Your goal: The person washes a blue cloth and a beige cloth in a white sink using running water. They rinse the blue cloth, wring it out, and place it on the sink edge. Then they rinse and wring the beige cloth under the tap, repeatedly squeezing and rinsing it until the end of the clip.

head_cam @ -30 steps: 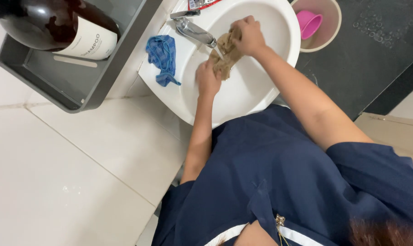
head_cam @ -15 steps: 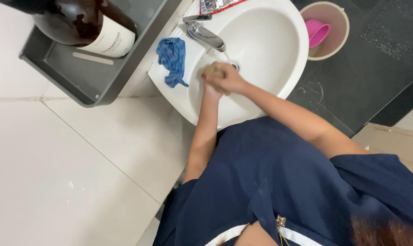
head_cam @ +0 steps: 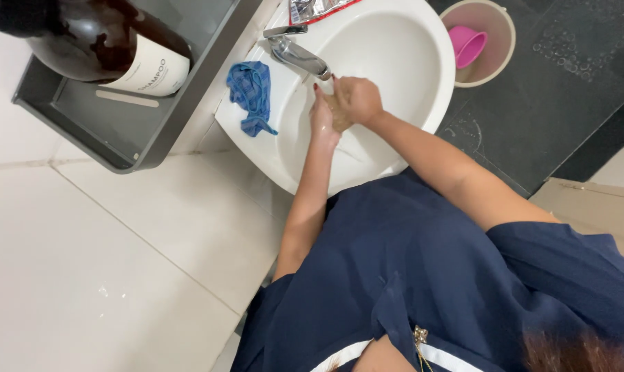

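Over the white sink (head_cam: 401,62), our left hand (head_cam: 322,117) and right hand (head_cam: 356,100) clasp a brown cloth (head_cam: 337,110) under the tap (head_cam: 299,56).

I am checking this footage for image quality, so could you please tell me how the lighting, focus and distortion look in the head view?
Head view: even, soft light with faint shadows. The white sink looks bright but not blown out. The dark bottle, close to the lens, looks oversized. The left hand and right hand, pressed around a brownish cloth, are slightly soft. The blue cloth on the rim is clear.
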